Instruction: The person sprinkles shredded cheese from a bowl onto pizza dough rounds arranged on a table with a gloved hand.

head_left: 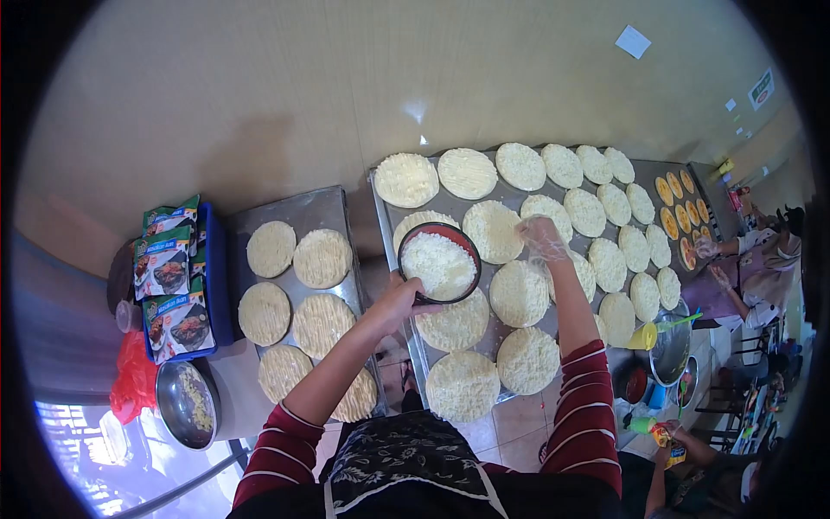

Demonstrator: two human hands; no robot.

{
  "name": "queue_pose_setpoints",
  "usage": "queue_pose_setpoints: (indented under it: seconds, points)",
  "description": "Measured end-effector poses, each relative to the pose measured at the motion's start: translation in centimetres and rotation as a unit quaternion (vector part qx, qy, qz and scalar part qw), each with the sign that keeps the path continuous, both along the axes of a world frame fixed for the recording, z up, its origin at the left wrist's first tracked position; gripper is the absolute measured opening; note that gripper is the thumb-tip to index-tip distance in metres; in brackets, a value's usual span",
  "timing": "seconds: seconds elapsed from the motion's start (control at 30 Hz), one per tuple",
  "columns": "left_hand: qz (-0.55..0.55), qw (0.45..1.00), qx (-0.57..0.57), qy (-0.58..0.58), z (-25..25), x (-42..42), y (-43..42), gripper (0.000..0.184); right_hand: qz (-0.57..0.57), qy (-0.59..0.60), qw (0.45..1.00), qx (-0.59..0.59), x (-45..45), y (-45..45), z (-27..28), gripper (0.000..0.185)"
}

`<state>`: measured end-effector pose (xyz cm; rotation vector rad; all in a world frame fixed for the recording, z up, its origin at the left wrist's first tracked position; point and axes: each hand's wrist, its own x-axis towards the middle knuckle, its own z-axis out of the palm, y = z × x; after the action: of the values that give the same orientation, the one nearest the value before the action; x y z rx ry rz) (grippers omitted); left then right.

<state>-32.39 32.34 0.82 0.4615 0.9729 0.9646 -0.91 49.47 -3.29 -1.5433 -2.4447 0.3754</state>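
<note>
My left hand (pixel 399 303) grips the rim of a round bowl (pixel 475 252), dark outside and red inside. White shreds that look like grated cheese (pixel 437 265) fill much of it. My right hand (pixel 544 239), in a clear plastic glove, hovers over the large table with its fingers drawn together; what they hold is hidden. Below and around it lie rows of pale round flatbreads or cakes. Ridged cream coats a near-left round (pixel 462 387), while shreds cover a round (pixel 585 213) farther right.
At left, a metal table (pixel 290 208) carries several cream-topped rounds. Beside it are a blue crate (pixel 221 277) of food packets and a metal bowl (pixel 188 405). The large metal table (pixel 415 333) meets the wall. At right, two other people work near a large basin (pixel 670 350).
</note>
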Motion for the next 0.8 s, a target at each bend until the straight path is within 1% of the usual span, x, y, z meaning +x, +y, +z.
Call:
queue_pose_setpoints:
  seconds: [0.1,0.17,0.3,0.37,0.4,0.47,0.53,0.6,0.63,0.67,0.7,0.77,0.8]
  points:
    - [-0.007,1.0,-0.029,0.007,0.9,0.6,0.4,0.057,-0.016,0.002,1.0,0.016,0.0,0.9,0.1,0.02]
    - [-0.009,0.998,-0.069,0.009,1.2,1.0,0.7,0.063,-0.061,0.03,0.997,0.028,0.0,1.8,-0.9,0.02]
    - [-0.02,0.998,-0.051,0.009,1.1,1.5,0.9,0.062,-0.038,0.028,0.999,0.013,0.3,2.7,-1.1,0.021]
    - [-0.023,0.999,-0.044,0.007,1.1,1.8,0.9,0.064,-0.08,0.012,0.996,0.043,-0.3,2.3,0.0,0.018]
    - [-0.023,0.999,-0.044,0.007,1.1,1.9,1.0,0.064,-0.079,0.012,0.996,0.043,-0.7,1.8,0.9,0.018]
    - [-0.022,0.999,-0.049,0.002,1.1,2.0,1.0,0.064,-0.055,0.148,0.987,0.004,-2.1,0.0,3.5,0.019]
    - [-0.025,0.999,-0.046,0.009,0.4,2.1,1.2,0.064,0.004,0.276,0.956,-0.1,-5.7,-3.5,7.4,0.023]
    - [-0.033,0.998,-0.042,0.016,0.2,2.4,1.4,0.064,0.114,0.158,0.964,-0.178,-9.5,-6.7,10.6,0.034]
    - [-0.042,0.998,-0.044,0.019,0.5,2.6,1.5,0.063,0.24,0.053,0.969,-0.019,-10.7,-7.7,8.3,0.043]
    - [-0.052,0.997,-0.046,0.023,0.8,2.8,1.7,0.063,0.297,0.105,0.948,0.035,-11.3,-8.9,7.1,0.049]
    - [-0.056,0.997,-0.044,0.023,1.1,3.1,1.9,0.063,0.293,0.105,0.95,0.038,-11.7,-9.4,6.1,0.049]
    - [-0.02,0.995,-0.09,0.049,1.5,3.4,2.1,0.063,0.26,0.104,0.96,-0.001,-12.0,-9.7,4.6,0.041]
    - [-0.031,0.994,-0.093,0.055,1.3,3.2,2.3,0.061,0.258,0.105,0.96,0.001,-11.9,-9.5,4.0,0.041]
